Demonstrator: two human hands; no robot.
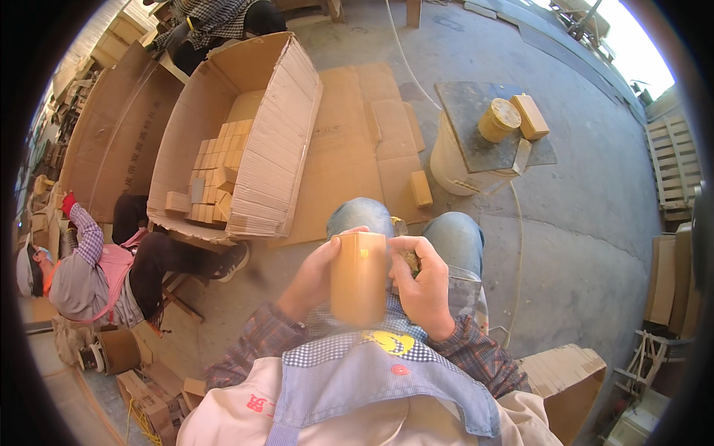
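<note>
My left hand [309, 281] is closed around the left side of a tan wooden block [358, 290], held upright above my lap. A small bright yellow patch shows near the block's top, and its lower end is blurred. At the block's right edge is my right hand [425, 286], its fingers curled and the thumb close to the index finger. Whatever may be between those fingertips is too small to make out. A similar wooden block [421, 189] stands on a flattened cardboard sheet [342, 156] beyond my knees.
A large cardboard box [275, 149] at left holds several stacked blocks. On the right, a board [465, 134] tops a pale bucket [450, 167], carrying a round tin [499, 121] and a wooden block [529, 117]. One person [97, 260] sits left; another [216, 22] is far left.
</note>
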